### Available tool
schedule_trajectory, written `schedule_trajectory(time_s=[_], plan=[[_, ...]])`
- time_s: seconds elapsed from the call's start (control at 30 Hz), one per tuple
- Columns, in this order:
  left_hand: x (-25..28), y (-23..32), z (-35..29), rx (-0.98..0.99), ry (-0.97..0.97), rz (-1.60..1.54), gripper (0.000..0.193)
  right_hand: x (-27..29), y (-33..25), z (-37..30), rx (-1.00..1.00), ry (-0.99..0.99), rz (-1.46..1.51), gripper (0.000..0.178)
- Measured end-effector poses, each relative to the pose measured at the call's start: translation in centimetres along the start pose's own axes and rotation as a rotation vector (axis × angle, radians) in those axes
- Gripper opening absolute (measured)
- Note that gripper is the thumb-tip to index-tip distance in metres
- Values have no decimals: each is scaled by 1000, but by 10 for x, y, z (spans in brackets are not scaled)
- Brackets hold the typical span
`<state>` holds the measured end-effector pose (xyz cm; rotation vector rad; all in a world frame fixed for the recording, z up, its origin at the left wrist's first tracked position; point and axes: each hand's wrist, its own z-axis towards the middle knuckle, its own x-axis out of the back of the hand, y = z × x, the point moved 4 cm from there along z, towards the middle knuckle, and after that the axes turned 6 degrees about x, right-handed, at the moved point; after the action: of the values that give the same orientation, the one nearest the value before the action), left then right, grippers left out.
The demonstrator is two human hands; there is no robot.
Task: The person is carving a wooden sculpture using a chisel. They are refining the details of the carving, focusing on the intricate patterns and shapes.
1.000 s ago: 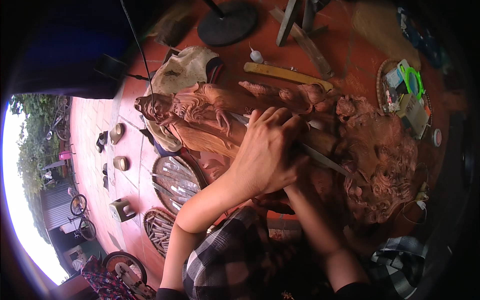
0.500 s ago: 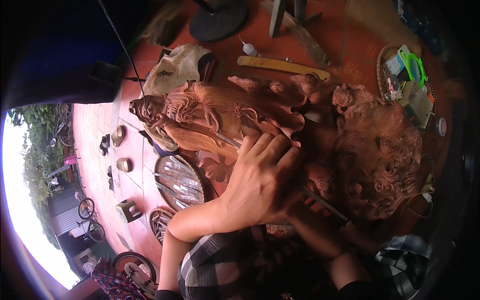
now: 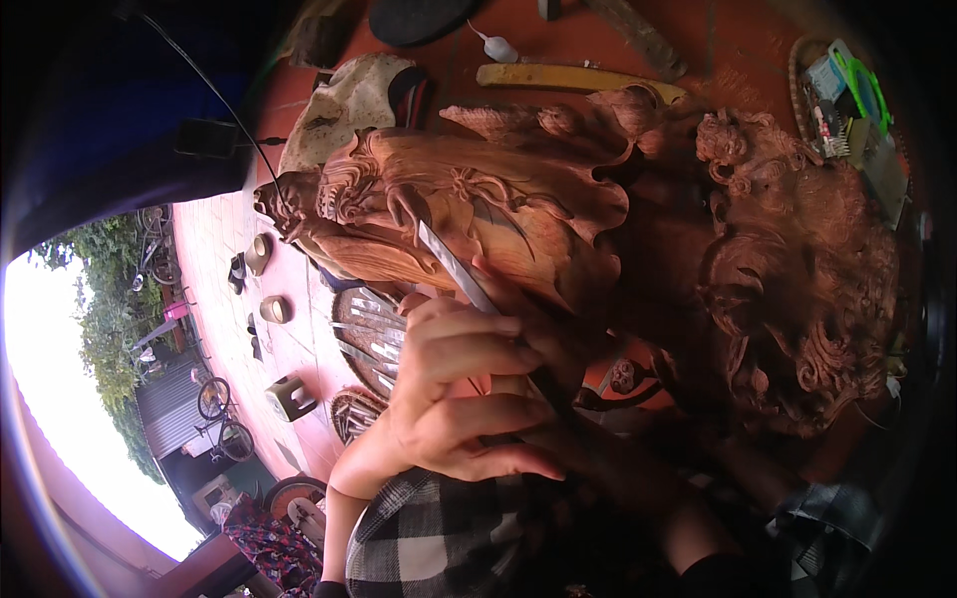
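A carved wooden statue [image 3: 449,199] of a robed figure lies on its back across the middle, head to the left. Over its lower robe edge a flat-bladed carving chisel [image 3: 454,261] slants, its bright tip near the statue's folded sleeve. My left hand [image 3: 449,384] is curled with its fingers around the chisel's shaft. Behind and below it, in deep shadow, my right hand [image 3: 573,344] closes about the same tool, one fingertip showing beside the blade. The chisel's rear end is hidden by the hands and the dark.
A large carved wooden base [image 3: 788,269] stands at the right. Beyond lie a yellow wooden bar [image 3: 568,78], a white squeeze bottle [image 3: 498,48] and a basket [image 3: 797,85] of small items. At the left sit a tray of blades [image 3: 364,339] and a basket of tools [image 3: 354,414].
My left hand has moved down and left off the statue, its fingers now curled in view. The chisel's blade has come into clear sight. The whole view has shifted.
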<state>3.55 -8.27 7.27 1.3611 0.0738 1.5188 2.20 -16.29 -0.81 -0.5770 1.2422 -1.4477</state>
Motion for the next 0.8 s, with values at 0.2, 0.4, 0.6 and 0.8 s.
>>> schedule_trajectory(time_s=[0.2,0.4,0.6,0.8], plan=[[14,-22,-40,1218,207,-474,57,1,-1,5,-51,-209,-8,36],[-3,-28,-21,1207,94,-512,47,2,-2,14,188,-231,-265,40],[-8,-22,-13,1161,33,-611,28,-3,7,7,93,-144,-58,38],[-13,-15,-23,1225,166,-614,23,4,1,7,125,-176,-58,34]])
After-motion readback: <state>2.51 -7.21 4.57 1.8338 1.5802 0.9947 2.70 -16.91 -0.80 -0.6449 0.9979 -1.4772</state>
